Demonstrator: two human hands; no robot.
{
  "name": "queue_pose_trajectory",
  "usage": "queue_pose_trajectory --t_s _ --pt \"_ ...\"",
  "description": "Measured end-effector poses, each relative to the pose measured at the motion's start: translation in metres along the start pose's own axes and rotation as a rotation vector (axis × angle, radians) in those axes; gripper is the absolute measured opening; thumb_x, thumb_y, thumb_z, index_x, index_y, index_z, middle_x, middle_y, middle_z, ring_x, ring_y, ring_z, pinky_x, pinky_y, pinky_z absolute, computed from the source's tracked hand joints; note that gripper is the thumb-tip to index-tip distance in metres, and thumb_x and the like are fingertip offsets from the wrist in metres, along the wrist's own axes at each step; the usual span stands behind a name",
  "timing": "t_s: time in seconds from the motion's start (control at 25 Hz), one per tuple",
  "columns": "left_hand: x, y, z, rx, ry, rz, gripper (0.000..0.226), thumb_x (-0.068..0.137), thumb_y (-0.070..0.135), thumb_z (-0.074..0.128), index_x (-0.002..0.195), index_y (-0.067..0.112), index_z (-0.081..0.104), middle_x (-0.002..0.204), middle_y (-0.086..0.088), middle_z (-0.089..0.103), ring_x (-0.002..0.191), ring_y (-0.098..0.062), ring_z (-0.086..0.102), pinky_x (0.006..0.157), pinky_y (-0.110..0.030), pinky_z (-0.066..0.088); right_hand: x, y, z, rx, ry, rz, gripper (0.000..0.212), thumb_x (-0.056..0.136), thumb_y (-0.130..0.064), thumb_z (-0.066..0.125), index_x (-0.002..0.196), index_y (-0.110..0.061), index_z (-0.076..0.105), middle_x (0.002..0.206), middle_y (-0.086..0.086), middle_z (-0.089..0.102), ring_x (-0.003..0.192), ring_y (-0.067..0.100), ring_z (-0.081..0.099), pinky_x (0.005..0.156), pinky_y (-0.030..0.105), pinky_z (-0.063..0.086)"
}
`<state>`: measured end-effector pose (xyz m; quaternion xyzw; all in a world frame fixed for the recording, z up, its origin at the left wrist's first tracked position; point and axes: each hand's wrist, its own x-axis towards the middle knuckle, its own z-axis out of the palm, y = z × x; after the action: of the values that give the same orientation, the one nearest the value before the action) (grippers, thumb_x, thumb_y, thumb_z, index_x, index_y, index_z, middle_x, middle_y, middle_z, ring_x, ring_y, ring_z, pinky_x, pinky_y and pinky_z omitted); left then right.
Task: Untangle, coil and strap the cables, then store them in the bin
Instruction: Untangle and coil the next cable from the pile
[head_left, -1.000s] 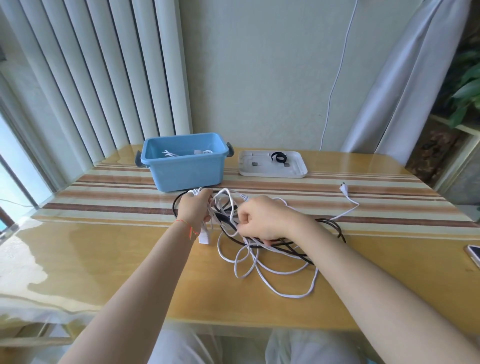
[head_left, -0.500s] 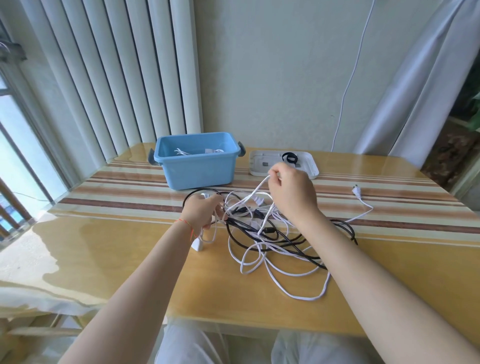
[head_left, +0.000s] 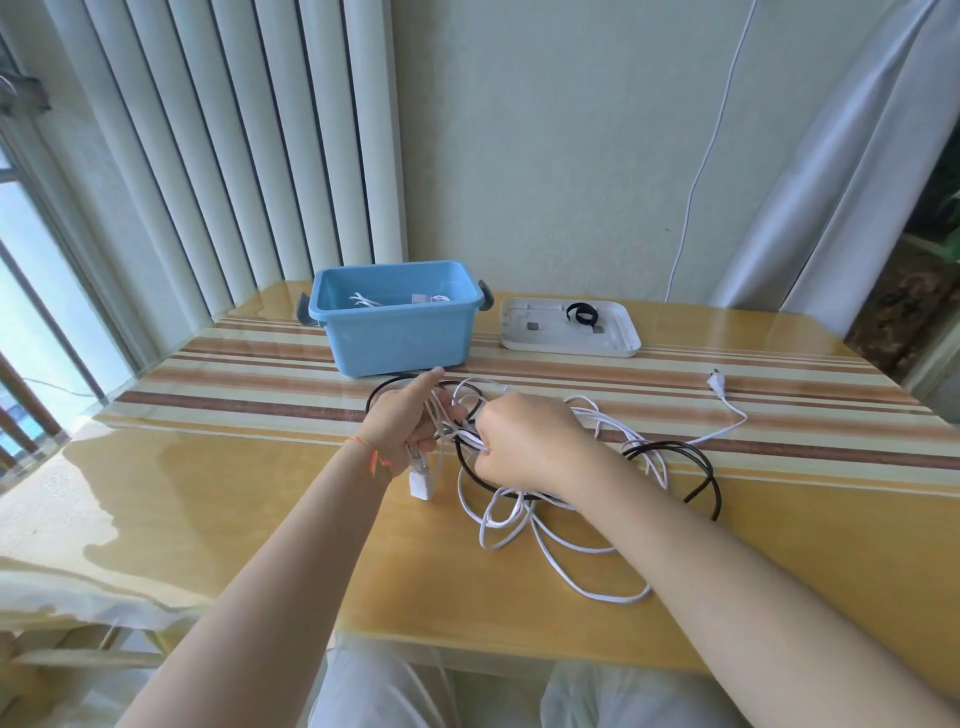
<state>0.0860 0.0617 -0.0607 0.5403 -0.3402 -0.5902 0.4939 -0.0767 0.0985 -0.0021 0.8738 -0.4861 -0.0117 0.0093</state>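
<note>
A tangle of white cable (head_left: 545, 545) and black cable (head_left: 696, 457) lies on the wooden table in front of me. My left hand (head_left: 405, 426) grips a bundle of white loops, with a white plug end (head_left: 421, 483) hanging below it. My right hand (head_left: 524, 441) pinches white strands beside the left hand, low over the table. The white cable's far plug (head_left: 717, 383) lies to the right. The blue bin (head_left: 395, 322) stands behind the hands and holds a few white cable parts.
The bin's white lid (head_left: 618, 343) lies right of the bin with a black strap (head_left: 581, 313) on it. A striped mat (head_left: 260, 369) covers the back of the table. Blinds stand to the left, a curtain to the right, and a thin white cord (head_left: 696, 171) hangs down the wall.
My right hand had lifted a white strand up toward the lid; it has come back down beside the left hand and into the tangle. The left hand kept its hold.
</note>
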Motion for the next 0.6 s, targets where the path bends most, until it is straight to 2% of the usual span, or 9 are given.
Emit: queue_pose_trajectory --t_s 0.08,0.16,0.2,0.28,0.32,0.36,0.44,0.52,0.6 --pt "0.001 -0.001 -0.004 -0.120 -0.057 -0.038 0.047 0.101 0.046 0.045 0.093 0.003 0.061 0.084 -0.012 0.074 0.032 -0.007 0.021 0.037 -0.017 0.025 0.008 -0.003 0.013 -0.009 0.139 0.057 0.024 0.086 -0.011 0.048 0.065 -0.016 0.036 0.063 -0.002 0.038 0.061 0.026 0.042 0.049 0.027 0.019" --pt "0.000 -0.001 -0.007 -0.169 -0.071 -0.045 0.047 0.101 0.047 0.044 0.095 0.002 0.060 0.086 -0.012 0.073 0.032 -0.006 0.020 0.036 -0.016 0.024 0.014 -0.002 0.025 0.041 0.193 0.083 0.019 0.088 -0.012 0.048 0.070 -0.015 0.042 0.061 -0.003 0.036 0.066 0.027 0.042 0.049 0.027 0.018" --pt "0.000 -0.001 -0.009 -0.159 -0.070 -0.034 0.044 0.101 0.044 0.045 0.091 0.004 0.060 0.084 -0.011 0.071 0.032 -0.006 0.020 0.036 -0.016 0.023 0.016 -0.002 0.028 0.065 0.155 0.059 0.018 0.088 -0.015 0.049 0.071 -0.016 0.045 0.060 -0.002 0.036 0.066 0.026 0.041 0.049 0.027 0.020" --pt "0.001 -0.002 -0.010 -0.089 -0.087 -0.002 0.038 0.101 0.038 0.046 0.081 0.007 0.056 0.076 -0.009 0.060 0.033 -0.008 0.019 0.036 -0.017 0.022 0.019 0.000 0.027 0.207 0.000 0.012 0.028 0.088 -0.023 0.053 0.062 -0.017 0.045 0.057 0.003 0.037 0.060 0.023 0.038 0.052 0.027 0.027" --pt "0.000 -0.002 -0.010 -0.054 -0.108 0.014 0.037 0.100 0.037 0.045 0.078 0.009 0.054 0.074 -0.008 0.055 0.034 -0.008 0.019 0.037 -0.018 0.022 0.023 0.003 0.023 0.333 -0.021 0.022 0.035 0.090 -0.027 0.054 0.059 -0.014 0.045 0.058 0.007 0.039 0.058 0.021 0.038 0.054 0.029 0.030" --pt "0.000 -0.002 -0.010 -0.025 -0.130 0.032 0.037 0.100 0.036 0.045 0.077 0.009 0.054 0.073 -0.008 0.052 0.035 -0.009 0.019 0.037 -0.018 0.021 0.030 0.009 0.019 0.468 0.036 0.041 0.035 0.091 -0.029 0.054 0.061 -0.011 0.049 0.062 0.010 0.046 0.058 0.019 0.041 0.056 0.031 0.033" --pt "-0.003 -0.001 -0.012 0.024 -0.179 0.065 0.036 0.100 0.038 0.044 0.080 0.009 0.055 0.075 -0.009 0.054 0.036 -0.010 0.018 0.039 -0.019 0.022 0.046 0.020 0.012 0.630 0.198 0.096 0.019 0.094 -0.021 0.051 0.085 -0.012 0.065 0.084 0.003 0.064 0.077 0.014 0.056 0.069 0.031 0.044" --pt "-0.008 0.001 -0.013 0.060 -0.246 0.083 0.042 0.102 0.041 0.042 0.079 0.008 0.055 0.073 -0.010 0.056 0.037 -0.011 0.018 0.039 -0.019 0.022 0.059 0.022 0.009 0.753 0.132 0.076 0.023 0.095 -0.011 0.048 0.106 -0.020 0.066 0.105 -0.004 0.068 0.098 0.013 0.062 0.087 0.030 0.050" --pt "-0.008 0.002 -0.013 0.088 -0.251 0.097 0.050 0.102 0.047 0.040 0.077 0.007 0.057 0.068 -0.010 0.055 0.037 -0.012 0.018 0.040 -0.020 0.021 0.070 0.020 0.014 0.873 0.039 0.066 0.025 0.094 -0.004 0.047 0.105 -0.019 0.065 0.103 0.000 0.071 0.094 0.016 0.068 0.087 0.032 0.055"
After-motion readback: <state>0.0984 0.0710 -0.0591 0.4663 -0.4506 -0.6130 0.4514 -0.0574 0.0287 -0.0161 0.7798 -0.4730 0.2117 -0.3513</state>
